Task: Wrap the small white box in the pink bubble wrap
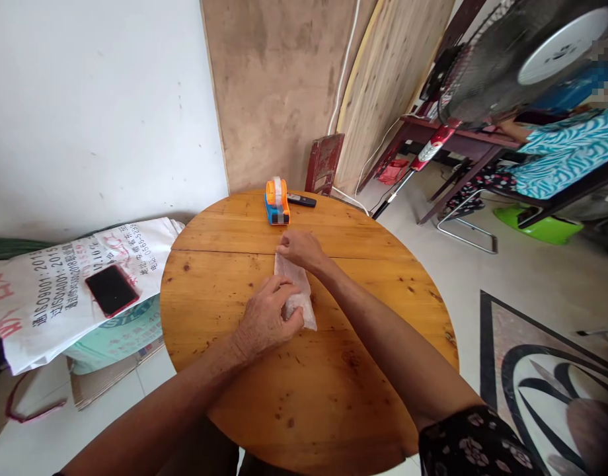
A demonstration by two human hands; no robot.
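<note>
A strip of whitish, see-through bubble wrap [297,281] lies on the round wooden table [304,403]. My left hand [270,309] rests over its near left side, fingers bent and thumb curled in, gripping the wrap. At the far end, my right hand [301,251] pinches the edge with closed fingers. Whether something is rolled inside the wrap I cannot tell. Beyond my right hand stands an orange and blue tape dispenser [277,201] with a roll of tape on it. Beside that lies a black, pen-like object [302,200].
To the left, a phone [112,291] lies on white printed sacks [51,291]. A wooden chair [324,162] stands behind the table. At right are a standing fan [527,63], a seated person in a blue patterned top [562,155], and a green basin [542,228].
</note>
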